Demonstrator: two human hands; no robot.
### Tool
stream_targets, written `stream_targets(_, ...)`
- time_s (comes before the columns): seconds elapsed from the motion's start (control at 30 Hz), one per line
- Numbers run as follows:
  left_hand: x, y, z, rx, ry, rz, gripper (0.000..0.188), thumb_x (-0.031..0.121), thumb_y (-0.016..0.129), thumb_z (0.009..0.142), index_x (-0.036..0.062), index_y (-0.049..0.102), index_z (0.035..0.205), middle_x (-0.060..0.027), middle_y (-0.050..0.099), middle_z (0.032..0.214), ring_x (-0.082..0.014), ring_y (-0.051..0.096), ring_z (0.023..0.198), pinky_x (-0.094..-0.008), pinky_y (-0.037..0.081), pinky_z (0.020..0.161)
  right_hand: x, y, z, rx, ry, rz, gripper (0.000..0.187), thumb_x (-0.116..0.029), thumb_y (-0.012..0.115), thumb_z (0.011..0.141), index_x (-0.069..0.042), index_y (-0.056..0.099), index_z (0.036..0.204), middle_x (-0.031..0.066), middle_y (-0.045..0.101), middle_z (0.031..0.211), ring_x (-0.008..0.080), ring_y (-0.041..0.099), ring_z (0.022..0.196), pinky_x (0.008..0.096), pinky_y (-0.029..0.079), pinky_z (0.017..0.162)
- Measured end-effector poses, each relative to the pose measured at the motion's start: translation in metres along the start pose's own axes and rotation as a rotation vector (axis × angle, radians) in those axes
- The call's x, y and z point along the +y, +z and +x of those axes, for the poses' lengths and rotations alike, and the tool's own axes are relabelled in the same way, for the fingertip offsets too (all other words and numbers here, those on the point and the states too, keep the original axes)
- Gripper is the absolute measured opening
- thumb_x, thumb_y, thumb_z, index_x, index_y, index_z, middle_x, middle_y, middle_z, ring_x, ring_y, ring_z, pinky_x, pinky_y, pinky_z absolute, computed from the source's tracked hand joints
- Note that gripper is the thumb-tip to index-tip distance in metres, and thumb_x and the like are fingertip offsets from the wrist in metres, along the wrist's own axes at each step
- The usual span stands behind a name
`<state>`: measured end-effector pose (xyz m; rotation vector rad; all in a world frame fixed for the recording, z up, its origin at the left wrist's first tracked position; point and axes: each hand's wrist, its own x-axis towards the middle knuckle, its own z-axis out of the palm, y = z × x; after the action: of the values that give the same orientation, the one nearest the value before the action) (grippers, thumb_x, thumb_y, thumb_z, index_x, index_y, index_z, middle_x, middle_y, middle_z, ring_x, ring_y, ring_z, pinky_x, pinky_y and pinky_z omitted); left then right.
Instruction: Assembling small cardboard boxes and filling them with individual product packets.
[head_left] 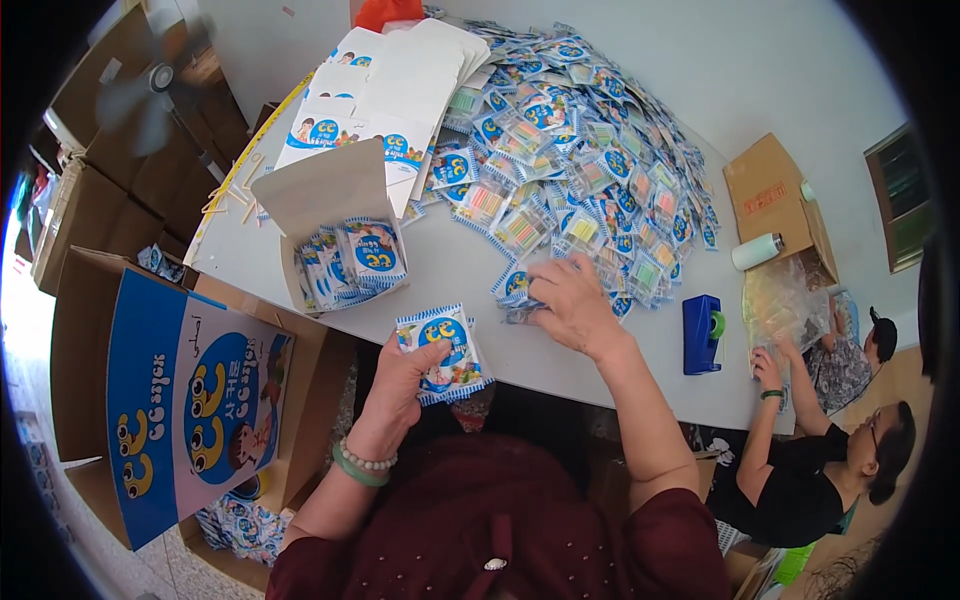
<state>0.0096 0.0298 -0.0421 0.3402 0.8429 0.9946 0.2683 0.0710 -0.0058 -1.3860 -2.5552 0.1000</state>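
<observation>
My left hand [398, 385] is closed round a small stack of flat plastic packets [440, 345], white and blue with striped ends, thumb across the front. At the near edge of a big heap of similar packets [600, 150], my right hand [575, 305] has its fingers curled over one packet [513, 288]; its fingertips are partly hidden. Many packets in the heap show pastel-coloured sticks through clear backs. Left of centre stands an open white carton [290, 265], its lid raised, with several packets [345, 262] standing in rows inside.
Flattened white cartons [410, 75] lie stacked at the far left of the table [450, 265]. A blue tape dispenser [702, 335] stands to the right, near a white bottle [757, 251] and a cardboard box [775, 200]. Large cartons [190, 400] and a fan [160, 78] are left. Another person [800, 480] handles clear plastic.
</observation>
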Motion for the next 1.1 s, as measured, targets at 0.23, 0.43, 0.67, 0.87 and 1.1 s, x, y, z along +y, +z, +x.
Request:
stream_targets(0.23, -0.001, 0.008, 0.002, -0.002, -0.004, 0.015, 0.039, -0.002, 0.066, 0.081, -0.0008, 0.050, 0.116, -0.0120, 0.066, 0.102, -0.0207, 0.068, 0.086, -0.0346, 0.059, 0.074, -0.005, 0.011, -0.022, 0.137, 0.618, 0.680, 0.034, -0.011, 0.070, 0.073, -0.003, 0.059, 0.105, 0.0081, 0.064, 0.105, 0.0194, 0.062, 0.093, 0.0349, 0.050, 0.078)
stream_targets(0.43, -0.012, 0.016, 0.018, 0.052, 0.181, 0.127, 0.033, -0.003, 0.060, 0.084, 0.0002, 0.051, 0.115, -0.0091, 0.065, 0.101, -0.0169, 0.066, 0.087, -0.0317, 0.056, 0.075, -0.074, 0.014, 0.006, 0.328, 0.681, 1.856, 0.052, -0.004, 0.068, 0.073, 0.001, 0.051, 0.122, 0.0077, 0.064, 0.107, 0.0178, 0.062, 0.095, 0.0304, 0.050, 0.086)
stream_targets(0.67, 0.009, 0.019, 0.000, 0.039, 0.248, -0.015, 0.042, 0.006, 0.059, 0.089, 0.0033, 0.042, 0.127, -0.0059, 0.059, 0.110, -0.0145, 0.058, 0.100, -0.0321, 0.048, 0.087, -0.100, 0.044, 0.029, 0.337, 0.593, 1.934, 0.043, -0.005, 0.067, 0.081, -0.001, 0.050, 0.121, 0.0067, 0.063, 0.109, 0.0155, 0.062, 0.096, 0.0302, 0.050, 0.086)
stream_targets(0.87, 0.078, 0.019, -0.024, 0.108, 0.441, 0.318, 0.039, -0.001, 0.068, 0.074, -0.0006, 0.057, 0.111, -0.0065, 0.066, 0.097, -0.0154, 0.065, 0.083, -0.0298, 0.052, 0.076, -0.147, 0.020, 0.074, 0.337, 0.390, 1.854, 0.028, -0.006, 0.055, 0.090, -0.002, 0.051, 0.117, 0.0053, 0.061, 0.108, 0.0115, 0.058, 0.098, 0.0283, 0.048, 0.086)
stream_targets(1.1, 0.154, -0.007, 0.018, 0.183, 0.509, 0.522, 0.043, 0.008, 0.069, 0.073, -0.0025, 0.056, 0.112, -0.0113, 0.067, 0.094, -0.0172, 0.066, 0.083, -0.0310, 0.054, 0.069, -0.132, 0.030, 0.170, 0.317, 0.245, 0.793, 0.026, -0.023, 0.059, 0.087, -0.001, 0.063, 0.099, 0.0123, 0.061, 0.101, 0.0297, 0.059, 0.093, 0.0431, 0.045, 0.082)
